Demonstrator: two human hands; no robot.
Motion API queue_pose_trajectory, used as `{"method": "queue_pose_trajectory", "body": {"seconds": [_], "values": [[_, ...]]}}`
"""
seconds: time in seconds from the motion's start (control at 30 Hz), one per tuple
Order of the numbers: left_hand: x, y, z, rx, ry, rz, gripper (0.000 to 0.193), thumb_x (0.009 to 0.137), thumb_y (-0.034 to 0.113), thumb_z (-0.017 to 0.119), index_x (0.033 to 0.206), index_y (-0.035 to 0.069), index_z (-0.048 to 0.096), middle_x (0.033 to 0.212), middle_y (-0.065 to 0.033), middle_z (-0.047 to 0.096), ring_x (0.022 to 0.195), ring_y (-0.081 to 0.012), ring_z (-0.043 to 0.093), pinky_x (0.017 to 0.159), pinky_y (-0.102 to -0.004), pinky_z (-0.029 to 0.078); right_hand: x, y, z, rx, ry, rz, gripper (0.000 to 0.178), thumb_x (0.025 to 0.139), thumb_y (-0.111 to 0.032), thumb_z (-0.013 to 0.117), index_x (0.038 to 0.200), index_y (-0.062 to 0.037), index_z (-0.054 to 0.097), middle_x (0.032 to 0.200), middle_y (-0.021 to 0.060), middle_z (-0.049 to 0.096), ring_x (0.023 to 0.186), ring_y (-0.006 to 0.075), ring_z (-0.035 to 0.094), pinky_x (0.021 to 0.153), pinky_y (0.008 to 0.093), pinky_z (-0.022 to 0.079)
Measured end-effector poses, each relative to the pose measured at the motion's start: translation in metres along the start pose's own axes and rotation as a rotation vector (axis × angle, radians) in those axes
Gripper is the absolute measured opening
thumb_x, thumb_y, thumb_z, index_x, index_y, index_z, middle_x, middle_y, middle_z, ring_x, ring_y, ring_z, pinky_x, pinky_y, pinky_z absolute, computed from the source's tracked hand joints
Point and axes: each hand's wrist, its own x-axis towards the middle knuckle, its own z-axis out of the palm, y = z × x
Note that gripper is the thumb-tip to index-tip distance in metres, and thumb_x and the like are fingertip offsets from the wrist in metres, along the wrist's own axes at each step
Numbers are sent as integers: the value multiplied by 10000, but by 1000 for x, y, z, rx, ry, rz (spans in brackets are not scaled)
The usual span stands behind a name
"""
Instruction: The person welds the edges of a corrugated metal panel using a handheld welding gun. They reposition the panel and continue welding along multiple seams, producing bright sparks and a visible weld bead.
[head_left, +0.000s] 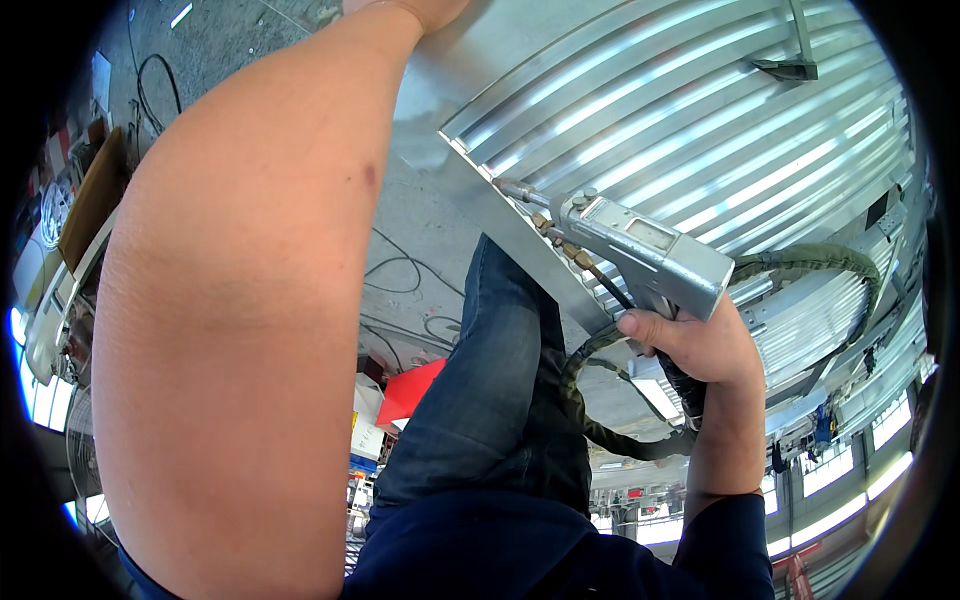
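My right hand grips the handle of a grey handheld welding gun. Its thin nozzle points up-left and touches the near edge of a ribbed shiny metal panel. A braided hose loops from the gun's grip round to the right and back under my wrist. My left forearm fills the left side and reaches to the top edge. Only the heel of my left hand shows there, next to a flat grey metal sheet; its fingers are cut off.
My leg in blue jeans stands below the panel's edge. Black cables lie on the concrete floor, with a red object and boxes nearby. A dark clamp sits on the panel's far part. Machines and benches line the left rim.
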Motion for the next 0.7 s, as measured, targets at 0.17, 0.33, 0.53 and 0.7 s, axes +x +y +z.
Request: {"method": "queue_pose_trajectory", "body": {"seconds": [0.17, 0.33, 0.53, 0.7], "values": [[7, -7, 8, 31, -10, -37, 871, 887, 713, 488, 1410, 16, 487, 1210, -267, 654, 1146, -405, 623, 988, -459, 480, 1, 3, 3, -87, 4, -108, 593, 805, -98, 826, 1333, -2, 572, 1207, 93, 669, 1076, 172, 615, 927, 325, 500], [7, -8, 9, 31, -5, -46, 867, 886, 711, 494, 1408, 18, 490, 1213, -266, 653, 1149, -407, 620, 989, -460, 479, 2, 2, 6, -73, -1, -159, 567, 802, -84, 817, 1313, -1, 587, 1193, 93, 672, 1074, 169, 619, 922, 327, 503], [7, -7, 10, 25, -2, -50, 862, 885, 708, 501, 1406, 21, 493, 1215, -265, 652, 1152, -410, 618, 991, -461, 478, 2, 4, 6, -106, 8, -184, 556, 814, -103, 810, 1315, -10, 589, 1194, 97, 673, 1073, 179, 618, 927, 328, 499], [8, -7, 11, 22, 2, -54, 858, 884, 706, 506, 1404, 23, 495, 1218, -265, 651, 1155, -412, 616, 992, -462, 477, 2, 6, 4, -120, -3, -206, 552, 818, -93, 804, 1319, -8, 587, 1200, 101, 675, 1076, 181, 618, 940, 324, 491]]}}
